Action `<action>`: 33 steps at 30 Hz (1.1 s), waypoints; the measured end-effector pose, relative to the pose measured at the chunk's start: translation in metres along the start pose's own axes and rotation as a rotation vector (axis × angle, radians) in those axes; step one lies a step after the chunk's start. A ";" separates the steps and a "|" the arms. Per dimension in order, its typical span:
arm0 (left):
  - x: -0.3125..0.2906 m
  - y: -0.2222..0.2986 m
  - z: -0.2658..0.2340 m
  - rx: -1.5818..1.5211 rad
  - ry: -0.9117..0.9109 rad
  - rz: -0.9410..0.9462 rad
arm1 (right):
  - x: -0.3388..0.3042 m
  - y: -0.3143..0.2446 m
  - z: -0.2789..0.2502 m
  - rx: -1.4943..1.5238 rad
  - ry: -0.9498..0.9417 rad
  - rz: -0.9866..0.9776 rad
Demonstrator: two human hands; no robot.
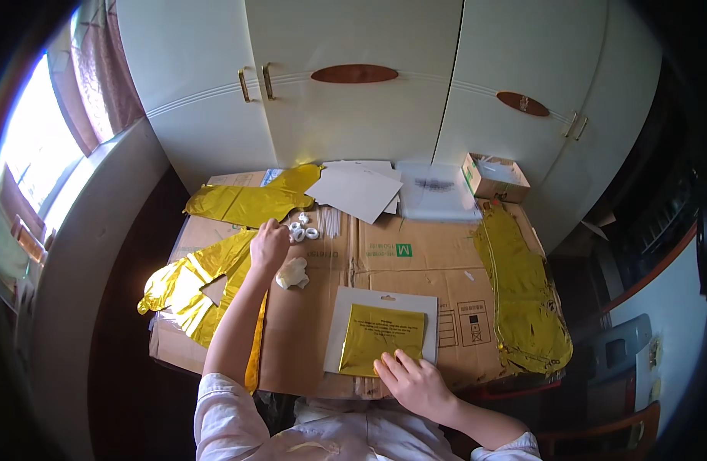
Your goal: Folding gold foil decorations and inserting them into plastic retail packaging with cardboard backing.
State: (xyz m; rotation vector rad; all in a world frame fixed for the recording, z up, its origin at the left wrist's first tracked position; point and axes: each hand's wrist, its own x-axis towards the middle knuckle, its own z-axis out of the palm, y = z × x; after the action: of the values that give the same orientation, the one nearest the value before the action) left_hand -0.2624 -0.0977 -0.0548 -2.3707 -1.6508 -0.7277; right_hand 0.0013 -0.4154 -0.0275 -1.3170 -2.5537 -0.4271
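My right hand (pixel 416 386) lies with fingers stretched out on the lower right corner of a folded gold foil balloon (pixel 376 353). This flat packet rests on a white backing card (pixel 336 323) with a hanging hole at its top. Farther off to the left, my left hand (pixel 270 246) is closed beside several small white rolls (pixel 298 233); what its fingers hold, if anything, is hidden. Just below those rolls lies a crumpled white bit (pixel 293 273). Unfolded gold foil balloons spread out left of my left arm (pixel 186 286) and behind it (pixel 238 203).
Flattened cardboard (pixel 384 261) covers the table. White straws (pixel 330 223), white cards (pixel 357 188), a clear plastic bag (pixel 438 192) and an open box (pixel 498 180) sit toward the back. Another gold foil balloon (pixel 519 292) lies along the right edge. Cabinets (pixel 353 115) stand behind the table.
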 end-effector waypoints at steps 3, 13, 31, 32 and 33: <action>-0.012 0.019 -0.032 -0.104 0.071 0.020 | -0.003 -0.001 0.012 -0.022 0.046 0.025; -0.150 0.118 -0.152 -0.254 0.063 0.576 | 0.016 0.022 -0.007 0.047 0.186 0.031; -0.156 0.177 -0.140 -0.293 -0.028 0.655 | 0.041 0.047 -0.021 0.088 0.208 0.147; -0.157 0.178 -0.139 -0.271 -0.050 0.656 | 0.040 0.046 -0.022 0.095 0.175 0.155; -0.157 0.179 -0.138 -0.248 -0.069 0.659 | 0.039 0.046 -0.022 0.099 0.145 0.164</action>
State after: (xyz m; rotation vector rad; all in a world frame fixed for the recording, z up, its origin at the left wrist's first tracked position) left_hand -0.1818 -0.3515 0.0155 -2.8821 -0.7211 -0.7430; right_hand 0.0182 -0.3685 0.0131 -1.3920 -2.2986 -0.3460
